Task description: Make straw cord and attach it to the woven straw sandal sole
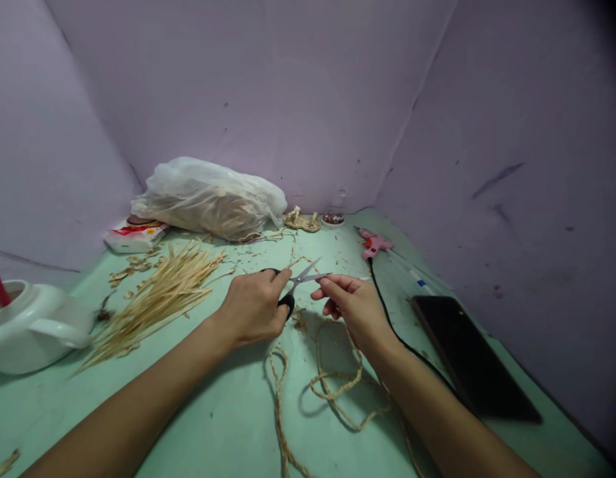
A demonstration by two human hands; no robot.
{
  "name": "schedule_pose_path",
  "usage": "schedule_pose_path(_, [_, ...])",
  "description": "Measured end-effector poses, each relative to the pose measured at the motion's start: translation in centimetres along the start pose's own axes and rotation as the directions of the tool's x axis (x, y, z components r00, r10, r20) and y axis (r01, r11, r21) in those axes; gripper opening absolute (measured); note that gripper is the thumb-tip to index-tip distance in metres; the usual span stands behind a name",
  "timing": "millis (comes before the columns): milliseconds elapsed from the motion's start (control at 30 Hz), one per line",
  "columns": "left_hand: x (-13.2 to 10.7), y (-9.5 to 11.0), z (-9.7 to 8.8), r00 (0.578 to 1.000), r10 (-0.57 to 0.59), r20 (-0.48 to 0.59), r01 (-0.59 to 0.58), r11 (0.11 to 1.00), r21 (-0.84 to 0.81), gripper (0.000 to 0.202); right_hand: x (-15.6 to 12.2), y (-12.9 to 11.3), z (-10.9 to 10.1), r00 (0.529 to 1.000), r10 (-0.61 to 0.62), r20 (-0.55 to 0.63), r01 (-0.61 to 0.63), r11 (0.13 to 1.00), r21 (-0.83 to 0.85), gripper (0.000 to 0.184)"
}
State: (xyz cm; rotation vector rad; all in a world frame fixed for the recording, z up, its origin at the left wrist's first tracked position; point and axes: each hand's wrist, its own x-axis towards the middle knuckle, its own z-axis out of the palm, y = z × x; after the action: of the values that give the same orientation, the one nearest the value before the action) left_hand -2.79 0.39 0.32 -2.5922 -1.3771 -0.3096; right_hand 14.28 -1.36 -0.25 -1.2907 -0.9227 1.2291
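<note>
You are holding scissors (299, 279) in left fingers (281, 281); right fingers (334, 290) are resting curled near a blade tip, grasp unclear. Far-left box (133, 243) is showing illegible red markings.

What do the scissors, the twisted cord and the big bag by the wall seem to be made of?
Scissors: metal blades, judging by their grey sheen; black handles, probably plastic.
Cord: likely dried plant fibre, matt and straw-coloured, with rough twisted strands.
Bag: thin, whitish plastic film, going by its crinkles and the contents showing through.
</note>
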Motion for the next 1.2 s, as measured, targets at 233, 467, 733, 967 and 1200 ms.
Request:
schedule_pose_path(233, [0.1, -0.2, 0.2, 1.000, 0.020, 0.022, -0.020, 0.999, -0.031, 0.050, -0.2, 0.0, 0.0, 1.000, -0.017, 0.015, 0.018, 0.999, -0.048, 0.018])
schedule_pose_path(467, [0.2, -0.7, 0.3, 0.999, 0.041, 0.033, -0.030, 0.958, -0.286, 0.046, -0.1, -0.1, -0.2, 1.000, -0.026, 0.018, 0.027, 0.999, -0.020, 0.022])
schedule_pose_path(733, [0.4, -2.7, 0.2, 0.999, 0.009, -0.052, -0.023, 0.962, -0.273, 0.044, 0.8, 0.2, -1.1, 0.993, -0.014, 0.116, -0.001, 0.991, 0.132, 0.025])
schedule_pose_path(967, [0.5, -3.2, 0.8, 0.998, 0.022, -0.054, -0.032, 0.981, -0.189, 0.048, 0.7, -0.1, -1.2, 0.990, 0.003, 0.141, -0.026, 0.987, 0.162, 0.028])
schedule_pose_path(1200, [0.4, -2.4, 0.5, 0.995, 0.066, -0.072, -0.083, 0.963, -0.256, 0.050, 0.6, -0.1, -0.9, 0.997, -0.029, 0.073, 0.018, 0.989, 0.146, 0.030])
